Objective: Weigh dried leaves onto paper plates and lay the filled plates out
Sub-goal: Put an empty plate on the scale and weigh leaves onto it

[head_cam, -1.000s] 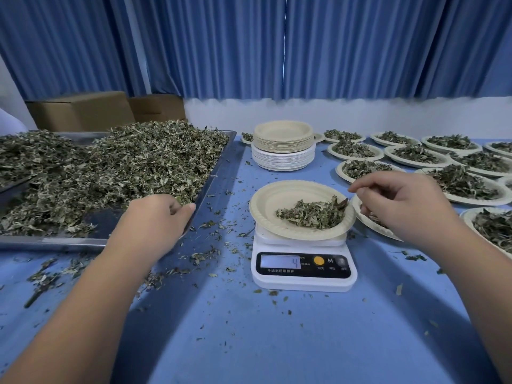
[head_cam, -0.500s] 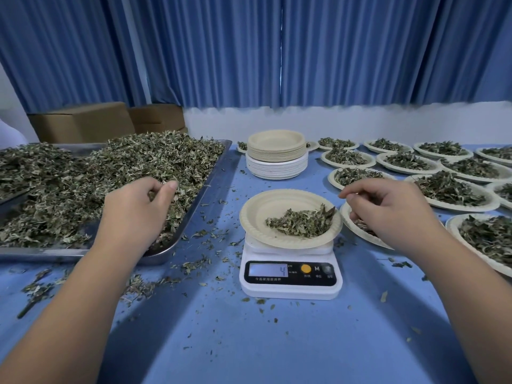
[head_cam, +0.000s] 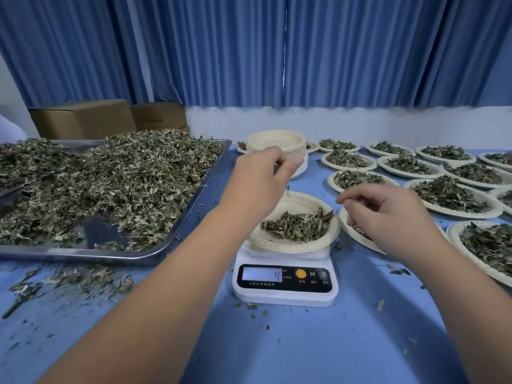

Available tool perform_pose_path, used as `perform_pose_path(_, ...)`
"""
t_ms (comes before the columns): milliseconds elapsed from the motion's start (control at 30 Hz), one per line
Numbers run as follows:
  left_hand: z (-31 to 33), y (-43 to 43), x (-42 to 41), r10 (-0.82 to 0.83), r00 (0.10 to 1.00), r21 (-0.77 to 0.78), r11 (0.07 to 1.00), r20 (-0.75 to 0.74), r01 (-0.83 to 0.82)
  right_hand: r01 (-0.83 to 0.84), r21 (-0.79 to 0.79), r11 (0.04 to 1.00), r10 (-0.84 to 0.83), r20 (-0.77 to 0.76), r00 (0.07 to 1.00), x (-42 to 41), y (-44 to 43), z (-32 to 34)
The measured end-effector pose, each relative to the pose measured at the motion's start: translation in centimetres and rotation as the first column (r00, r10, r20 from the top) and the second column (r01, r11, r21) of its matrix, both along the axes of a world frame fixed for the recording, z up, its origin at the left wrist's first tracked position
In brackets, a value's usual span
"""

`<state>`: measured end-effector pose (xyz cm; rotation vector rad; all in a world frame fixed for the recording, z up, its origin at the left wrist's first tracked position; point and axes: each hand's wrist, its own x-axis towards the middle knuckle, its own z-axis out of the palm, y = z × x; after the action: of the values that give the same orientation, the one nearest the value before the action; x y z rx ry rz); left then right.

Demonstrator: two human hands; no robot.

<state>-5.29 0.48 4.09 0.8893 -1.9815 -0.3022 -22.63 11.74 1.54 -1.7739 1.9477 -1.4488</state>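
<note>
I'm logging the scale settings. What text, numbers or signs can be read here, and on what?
"4": on the scale display.
"M": beside the orange button on the scale's front panel.
Small print under the display and buttons: too blurred to read.
Nothing else carries readable text.

The person's left hand [head_cam: 257, 178] and right hand [head_cam: 388, 214] were bare, and so were the left forearm [head_cam: 166, 286] and right forearm [head_cam: 471, 300], uncovered from the wrists down to the picture's lower edge. The skin looked smooth, with faint creases at the knuckles and wrists. A short, plain nail [head_cam: 349, 203] showed at the right thumb's tip; the other nails were too small or too turned away to judge. The wide lens made both forearms look broad and thick towards the lower corners, tapering to the wrists.
</note>
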Motion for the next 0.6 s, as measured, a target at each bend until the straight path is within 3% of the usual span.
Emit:
perform_pose_path(100, -1.0, -0.8, -1.2, -0.020, 0.995, 0.057, 0.998, 0.094, 0.015, -0.004, 0.008, 1.000, 0.004, -0.003, 1.000, 0.0, -0.1, -0.1)
perform_pose_path(233, -1.7, -0.9, -0.6, -0.183, 0.953, 0.179, 0.974, 0.242, 0.141, -0.017, -0.002, 1.000, 0.017, -0.021, 1.000, 0.0, -0.1, 0.0)
perform_pose_path(367, -2.0, 0.2, 1.2, -0.233, 0.935, 0.163, 0.967, 0.266, 0.194, -0.016, -0.002, 1.000, 0.016, -0.037, 0.999, 0.1, -0.2, -0.1)
perform_pose_path(600, -2.3, 0.8, 7.0, -0.049, 0.981, 0.020, 0.999, 0.186, 0.047, -0.015, -0.011, 1.000, 0.014, -0.030, 0.999, 0.3, -0.1, -0.1)
